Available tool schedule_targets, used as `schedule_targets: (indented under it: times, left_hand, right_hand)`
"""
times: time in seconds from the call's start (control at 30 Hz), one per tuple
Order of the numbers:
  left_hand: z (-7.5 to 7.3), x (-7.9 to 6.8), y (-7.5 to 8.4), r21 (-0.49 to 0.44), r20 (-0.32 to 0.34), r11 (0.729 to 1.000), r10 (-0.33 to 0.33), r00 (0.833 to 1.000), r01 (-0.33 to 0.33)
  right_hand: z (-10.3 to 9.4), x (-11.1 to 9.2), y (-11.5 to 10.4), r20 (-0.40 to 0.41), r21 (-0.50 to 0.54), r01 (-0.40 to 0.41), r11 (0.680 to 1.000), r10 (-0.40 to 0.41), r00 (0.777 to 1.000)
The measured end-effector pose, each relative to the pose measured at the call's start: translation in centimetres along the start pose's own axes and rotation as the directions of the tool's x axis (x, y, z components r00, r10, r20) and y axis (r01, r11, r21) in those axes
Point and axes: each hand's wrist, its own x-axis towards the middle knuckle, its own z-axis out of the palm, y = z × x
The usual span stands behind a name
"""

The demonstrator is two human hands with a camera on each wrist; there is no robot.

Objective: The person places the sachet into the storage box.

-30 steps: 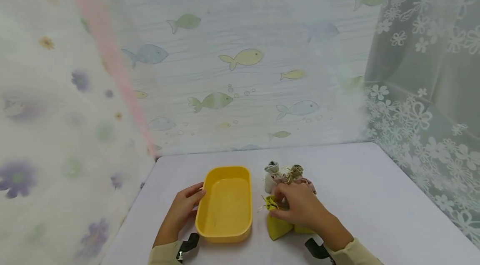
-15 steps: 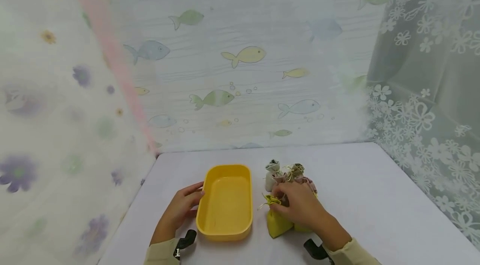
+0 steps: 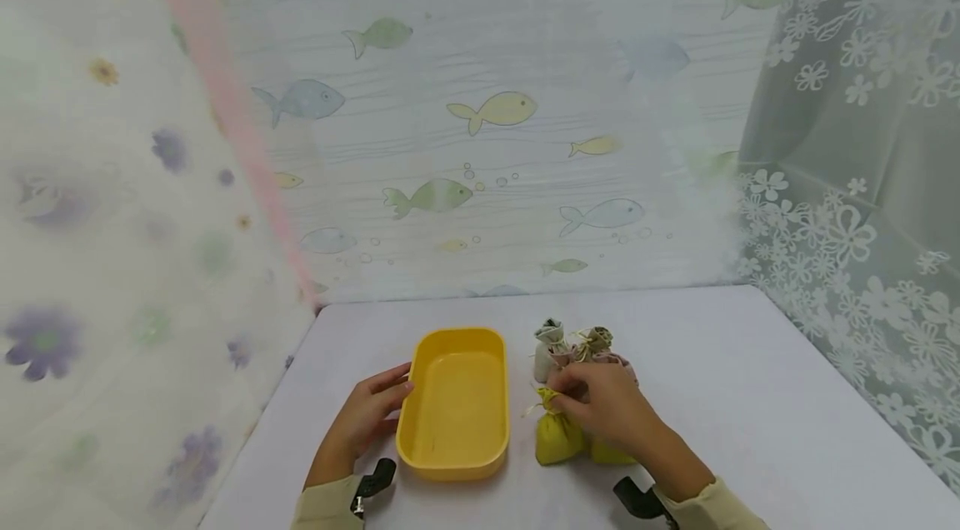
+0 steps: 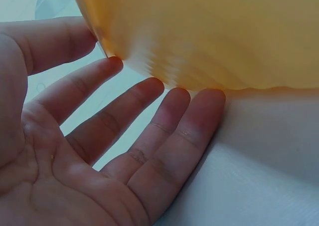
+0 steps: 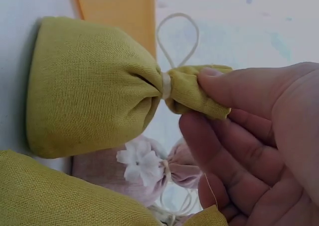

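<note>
My right hand [image 3: 613,407] pinches the gathered neck of a yellow drawstring pouch [image 3: 558,440] between thumb and index finger. In the right wrist view this pouch [image 5: 89,86] is tied with a pale cord whose loop sticks out. Beside it lies a second yellow pouch [image 3: 611,454]. My left hand [image 3: 366,413] rests against the left side of a yellow plastic tub [image 3: 452,472]. The left wrist view has its fingers extended, their tips touching the tub wall [image 4: 209,36].
Behind the right hand stand several more pouches, among them a whitish one [image 3: 543,363] and a pinkish one [image 5: 97,173] with a white flower. Fish-patterned cloth [image 3: 480,180] hangs behind the white table [image 3: 697,363]. Black wrist mounts sit by both sleeves.
The yellow pouch at the right hand has gone from leaning to standing more upright, its neck now pinched. The left hand and tub stay together, with only a slight shift of the view.
</note>
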Motion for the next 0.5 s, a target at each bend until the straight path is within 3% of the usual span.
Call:
schedule_targets:
  times: [0.13,0.27,0.5]
  left_hand:
    - [0.1,0.0,0.0,-0.013,0.004,1.0,-0.004,1.0,0.004]
    - [0.2,0.0,0.1,-0.014,-0.005,1.0,-0.011,1.0,0.011]
    - [0.2,-0.1,0.1,-0.013,-0.009,1.0,-0.01,1.0,0.01]
  right_hand:
    - [-0.1,0.1,0.0,-0.03,0.04,0.036,0.999,-0.035,0.999]
    - [-0.1,0.4,-0.2,-0.1,0.018,0.081,0.997,-0.079,0.992]
    - [-0.4,1.2,-1.0,-0.213,0.056,0.083,0.995,-0.069,0.975]
